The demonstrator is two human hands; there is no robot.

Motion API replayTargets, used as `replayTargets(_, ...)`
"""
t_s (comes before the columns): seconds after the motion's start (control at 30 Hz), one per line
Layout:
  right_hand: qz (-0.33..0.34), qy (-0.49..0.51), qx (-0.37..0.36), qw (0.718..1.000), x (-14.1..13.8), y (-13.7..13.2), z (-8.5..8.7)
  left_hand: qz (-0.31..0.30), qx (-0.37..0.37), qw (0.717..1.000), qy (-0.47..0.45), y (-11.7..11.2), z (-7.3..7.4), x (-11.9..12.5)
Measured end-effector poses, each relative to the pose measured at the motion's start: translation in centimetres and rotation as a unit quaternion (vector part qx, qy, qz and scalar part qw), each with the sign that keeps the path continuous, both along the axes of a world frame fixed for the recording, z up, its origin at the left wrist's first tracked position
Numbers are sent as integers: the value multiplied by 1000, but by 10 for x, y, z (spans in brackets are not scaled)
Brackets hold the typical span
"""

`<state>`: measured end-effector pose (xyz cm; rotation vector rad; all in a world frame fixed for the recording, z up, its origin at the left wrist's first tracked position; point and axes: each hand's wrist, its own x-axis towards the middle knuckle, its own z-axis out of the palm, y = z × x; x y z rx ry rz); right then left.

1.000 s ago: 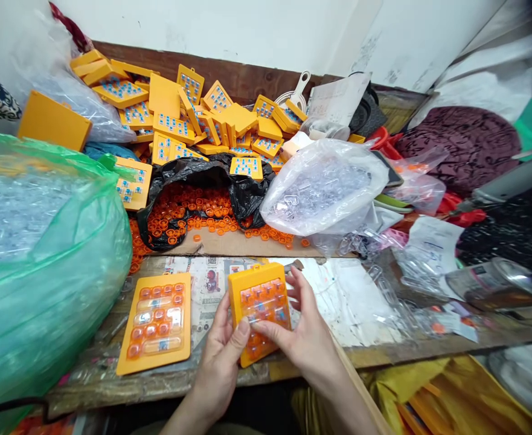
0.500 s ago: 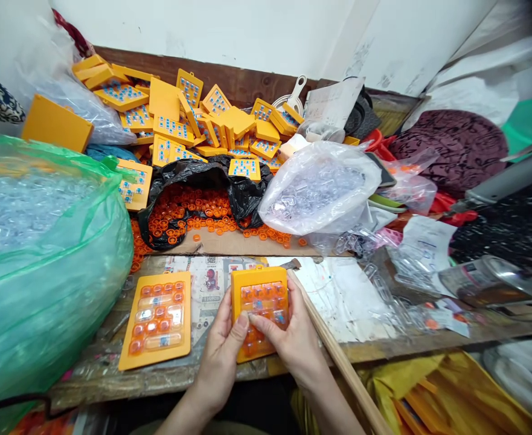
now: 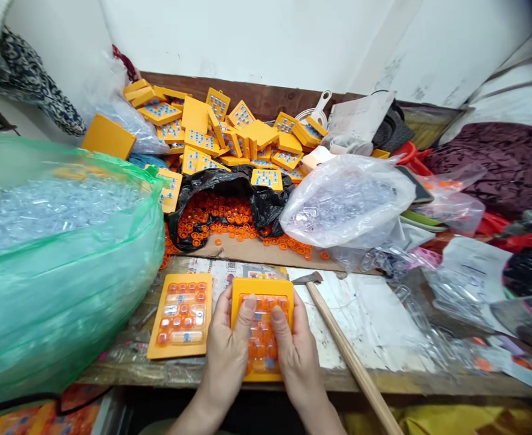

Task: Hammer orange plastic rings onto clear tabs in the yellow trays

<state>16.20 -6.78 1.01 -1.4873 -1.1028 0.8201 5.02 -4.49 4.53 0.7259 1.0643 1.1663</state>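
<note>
Between my two hands, above the bench's front edge, is a yellow plastic panel with rows of orange and clear caps set in its face. My left hand grips its left side, the thumb lying on the upper caps. On the right side my right hand grips it the same way, thumb pressed on the caps. A second yellow panel, also fitted with orange and clear caps, lies flat to the left. A hammer with a wooden handle rests close to my right hand.
Left stands a green bag of clear pieces. A black bag spills orange caps behind the panels. A white bag holds more clear pieces. Yellow panels are heaped by the wall. Loose clear parts litter the right side.
My thumbs have moved up and apart on the held panel's face. The whole scene has shifted right in view as the camera turned left.
</note>
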Motion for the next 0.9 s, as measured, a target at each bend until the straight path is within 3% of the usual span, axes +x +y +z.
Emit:
replayTargets(0.13,51,20,52,997,-38,13,1,47,-11,997,68,3,12,-37)
replayTargets(0.23,32,-2,44,998,-80,24,0,85,25,983,164,8,15,-80)
replayTargets(0.33,13,-12,24,1000,-112,32,-5,68,21,964,258,6,10,-117)
replayTargets(0.43,12,-19,14,1000,-122,33,-12,39,2,948,316,-3,-3,-134)
replayTargets(0.6,25,-30,-10,999,-114,32,-23,56,48,919,388,-10,-25,-133)
replayTargets(0.73,32,-32,-7,999,-114,24,-23,101,90,910,391,-10,-33,-122)
replayTargets(0.8,45,-22,23,998,-111,19,-19,129,92,922,354,-14,-33,-113)
replayTargets(0.9,70,-22,140,987,-93,16,-11,129,82,962,226,-18,-29,-94)
